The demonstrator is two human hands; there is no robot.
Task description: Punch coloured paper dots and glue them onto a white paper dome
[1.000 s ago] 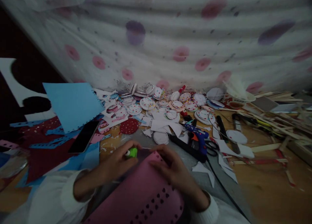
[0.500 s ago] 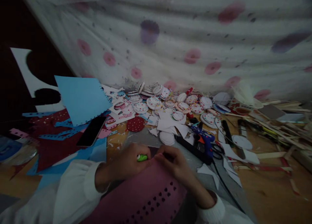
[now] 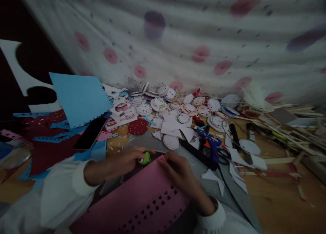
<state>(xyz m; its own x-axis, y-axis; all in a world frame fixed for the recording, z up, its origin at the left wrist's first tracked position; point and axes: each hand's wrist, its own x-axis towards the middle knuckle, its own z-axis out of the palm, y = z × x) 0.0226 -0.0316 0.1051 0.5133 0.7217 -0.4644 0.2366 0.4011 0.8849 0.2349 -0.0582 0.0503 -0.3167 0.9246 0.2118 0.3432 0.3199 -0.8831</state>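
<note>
My left hand (image 3: 124,161) is closed around a small green punch (image 3: 146,158) at the far edge of a pink sheet (image 3: 142,200). A row of small heart-shaped holes runs along the pink sheet. My right hand (image 3: 178,169) rests on the same edge of the sheet, fingers curled and pinching it just right of the punch. Both wrists wear white sleeves.
A blue glue gun (image 3: 210,144) with black cord and scissors (image 3: 224,154) lie right of my hands. Several dotted paper discs (image 3: 158,105) pile up beyond. A light blue sheet (image 3: 80,98), a phone (image 3: 90,134) and dark red scraps lie at left. Wooden sticks (image 3: 292,132) clutter the right.
The view has shifted slightly. My left hand has pushed the green punch a little to the right along the sheet's edge; my right hand stays on the pink sheet.
</note>
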